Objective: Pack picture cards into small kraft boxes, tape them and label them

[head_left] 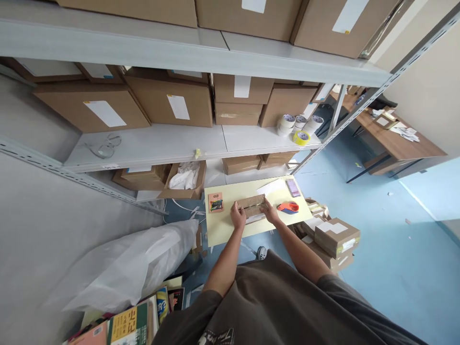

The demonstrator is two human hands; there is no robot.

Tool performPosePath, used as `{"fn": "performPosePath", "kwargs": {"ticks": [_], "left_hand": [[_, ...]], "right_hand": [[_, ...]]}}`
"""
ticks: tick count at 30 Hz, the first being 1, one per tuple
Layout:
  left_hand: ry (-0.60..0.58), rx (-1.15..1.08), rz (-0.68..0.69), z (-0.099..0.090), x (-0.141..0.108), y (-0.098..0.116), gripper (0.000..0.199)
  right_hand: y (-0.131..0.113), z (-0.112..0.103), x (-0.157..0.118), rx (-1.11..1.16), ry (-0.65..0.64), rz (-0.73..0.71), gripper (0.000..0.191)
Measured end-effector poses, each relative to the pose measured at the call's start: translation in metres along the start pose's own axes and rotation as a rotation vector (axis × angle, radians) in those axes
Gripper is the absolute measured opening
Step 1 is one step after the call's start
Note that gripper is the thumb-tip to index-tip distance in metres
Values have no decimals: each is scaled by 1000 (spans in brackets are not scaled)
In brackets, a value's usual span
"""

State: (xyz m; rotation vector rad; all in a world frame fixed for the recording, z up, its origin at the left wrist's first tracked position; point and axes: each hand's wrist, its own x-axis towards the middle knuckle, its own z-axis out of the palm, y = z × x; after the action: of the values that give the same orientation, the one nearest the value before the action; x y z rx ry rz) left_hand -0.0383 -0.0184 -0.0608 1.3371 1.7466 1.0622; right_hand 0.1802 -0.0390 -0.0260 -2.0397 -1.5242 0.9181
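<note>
A small brown cardboard box (252, 204) with tape on it is held over the pale yellow table (220, 233). My left hand (238, 215) grips its left end, and my right hand (269, 211) grips its right end. Left of the box lies a small book (216, 202) with a coloured cover. An orange and blue tape dispenser (288, 207) rests to the right of my right hand. Behind it are white paper (271, 186) and a purple item (293, 188), its details blurred.
Metal shelving (151, 143) with cartons stands ahead, bearing tape rolls (301, 138) and glasses (106, 147). Stacked boxes (337, 237) are on the floor at the right. A large white sack (132, 263) and books (129, 326) are at the left. A wooden desk (409, 141) stands far right.
</note>
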Motion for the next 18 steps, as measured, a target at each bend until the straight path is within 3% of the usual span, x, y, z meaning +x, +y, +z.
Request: {"fn": "performPosePath", "kwargs": {"ticks": [6, 10, 15, 18], "left_hand": [[144, 41, -8, -23, 0, -6, 63], [163, 68, -61, -31, -6, -16, 65], [113, 62, -119, -17, -29, -32, 66], [111, 47, -110, -3, -26, -33, 67]], "right_hand": [[-12, 23, -28, 89, -4, -16, 70], [-16, 33, -37, 99, -20, -48, 69], [2, 25, -42, 96, -24, -45, 69], [11, 19, -29, 123, 5, -28, 65]]}}
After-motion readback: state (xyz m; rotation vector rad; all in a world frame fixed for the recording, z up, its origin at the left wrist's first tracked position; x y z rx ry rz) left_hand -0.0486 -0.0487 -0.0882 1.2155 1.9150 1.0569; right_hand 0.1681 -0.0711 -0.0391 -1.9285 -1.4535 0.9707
